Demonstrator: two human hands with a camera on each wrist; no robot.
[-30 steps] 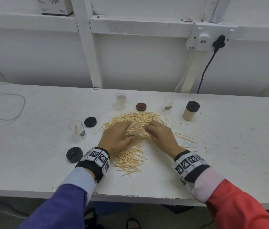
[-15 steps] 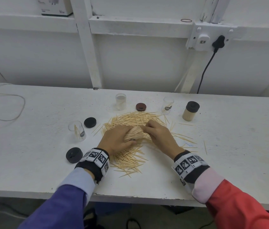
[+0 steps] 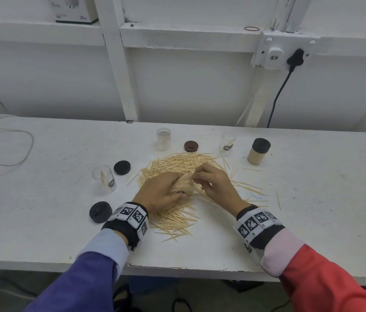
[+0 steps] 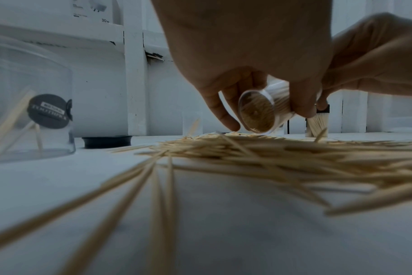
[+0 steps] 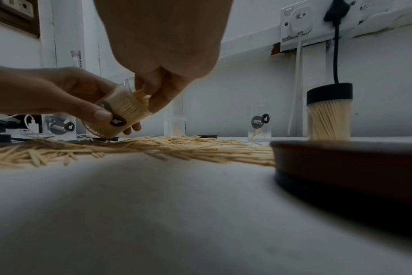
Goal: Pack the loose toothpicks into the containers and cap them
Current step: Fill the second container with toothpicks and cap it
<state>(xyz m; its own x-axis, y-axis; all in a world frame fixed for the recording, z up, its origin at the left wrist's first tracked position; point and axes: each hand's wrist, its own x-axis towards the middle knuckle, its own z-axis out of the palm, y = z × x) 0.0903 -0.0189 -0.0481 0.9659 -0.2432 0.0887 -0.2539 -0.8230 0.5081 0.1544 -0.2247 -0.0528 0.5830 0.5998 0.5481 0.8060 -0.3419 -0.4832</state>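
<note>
Over the heap of loose toothpicks [image 3: 177, 163] on the bench [image 3: 312, 199], the left hand [image 3: 157, 192] grips a tilted clear container [image 5: 120, 113] packed with toothpicks. From the head view the hands mostly cover it. The right wrist view shows the right hand [image 5: 158, 81] pinching toothpick tips at its mouth; the left wrist view shows its round base [image 4: 256, 115]. A capped full container [image 3: 257, 152] stands upright far right.

The left hand [image 3: 158, 194] hides most of the tilted container [image 3: 183, 186]; near toothpicks [image 4: 153, 186] blur in both wrist views.
</note>
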